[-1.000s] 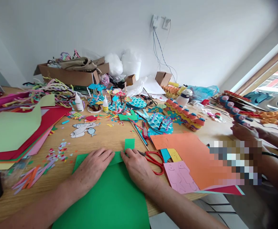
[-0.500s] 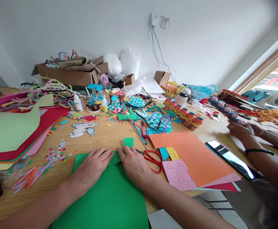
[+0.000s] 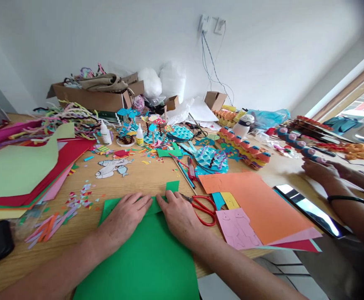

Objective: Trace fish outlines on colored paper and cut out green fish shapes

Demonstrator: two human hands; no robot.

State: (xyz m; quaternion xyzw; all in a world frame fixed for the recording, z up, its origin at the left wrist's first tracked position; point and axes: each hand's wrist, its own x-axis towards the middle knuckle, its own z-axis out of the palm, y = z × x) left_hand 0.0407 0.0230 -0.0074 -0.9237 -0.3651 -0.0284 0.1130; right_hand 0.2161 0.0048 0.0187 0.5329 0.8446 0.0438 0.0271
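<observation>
A large green paper sheet lies at the front of the table and hangs over its near edge. Along the sheet's far edge, a smaller green paper piece lies on top, partly hidden beneath my fingers. My left hand lies flat on the left part with fingers stretched out. Beside it, my right hand presses down with its fingers extended over the smaller piece. A green paper tab sticks out beyond my right fingertips. Red-handled scissors rest just right of that hand, their blades partly hidden.
Orange paper and a pink sheet with drawings lie at right, near a phone. Coloured sheets and paper scraps are at left. Glue bottles stand behind. Another person's hands hold an egg-carton strip.
The view has shifted slightly, so everything sits a little further right. Both hands stay pressed on the green paper, with hardly any movement.
</observation>
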